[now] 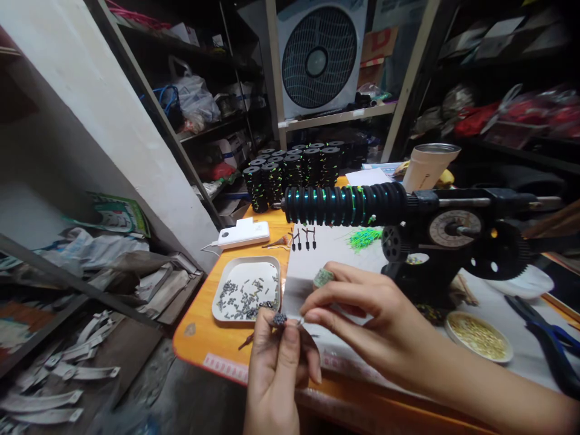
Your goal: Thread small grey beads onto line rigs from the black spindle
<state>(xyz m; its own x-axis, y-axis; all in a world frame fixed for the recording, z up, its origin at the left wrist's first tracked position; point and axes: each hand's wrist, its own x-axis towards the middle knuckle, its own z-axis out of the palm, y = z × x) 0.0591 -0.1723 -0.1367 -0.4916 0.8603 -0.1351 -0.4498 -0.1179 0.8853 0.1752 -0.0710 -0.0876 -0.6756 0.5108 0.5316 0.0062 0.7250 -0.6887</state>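
Low in the middle, my left hand (283, 362) pinches a small dark, knobbly cluster (278, 319) between thumb and fingers. My right hand (357, 302) meets it from the right, its thumb and index fingertip closed on a tiny pale, shiny bit (299, 321) at the cluster's end; its exact kind is too small to make out. A speckled green lump (322, 278) shows at the right hand's upper fingers; whether it is held or worn is unclear. Just beyond my left hand, a white tray (215, 302) contains many small dark pieces, some yellowish.
A winding machine (453, 229) carries a ribbed black roll (344, 204) above the table. Blue-handled pliers (544, 338) and a dish of golden bits (511, 353) lie right. Black spools (294, 169), a white power adapter (244, 234) and a cup (430, 169) stand behind.
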